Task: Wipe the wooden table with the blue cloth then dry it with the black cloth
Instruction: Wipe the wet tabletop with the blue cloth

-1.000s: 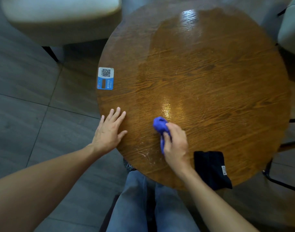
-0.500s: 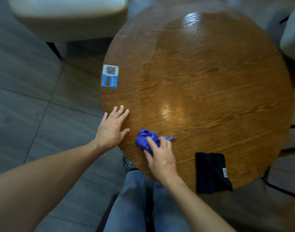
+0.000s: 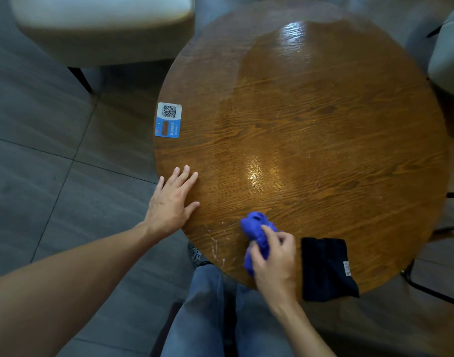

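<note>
- While the person sits at the near edge, a pale cushioned chair on dark legs (image 3: 102,29) stands over grey floor tiles at the far left, just beside the round wooden table with a glossy brown grain (image 3: 324,112).
- On the table's left rim lies a small white and blue sticker with a QR code (image 3: 168,120), flat and apart from both hands.
- Nearer the person, the left hand (image 3: 170,202) rests palm down on the left rim, fingers spread and flat, gripping nothing; its bare forearm runs off to the lower left.
- Below the table edge, the person's legs in blue jeans (image 3: 208,305) show between the two arms.
- Right of centre near the front edge, the right hand (image 3: 276,261) is closed around a crumpled bright blue cloth (image 3: 257,230), fingers curled over the bundle and pressing it to the wood; part of the cloth sticks out ahead of the fingers.
- Just beside that hand, on its right, a folded black cloth with a small white tag (image 3: 326,269) lies flat, its near corner hanging over the rim, not touching the hand.
- A wet sheen and bright glare cover the middle of the tabletop.
- At the far right, part of another pale seat (image 3: 450,55) shows.
</note>
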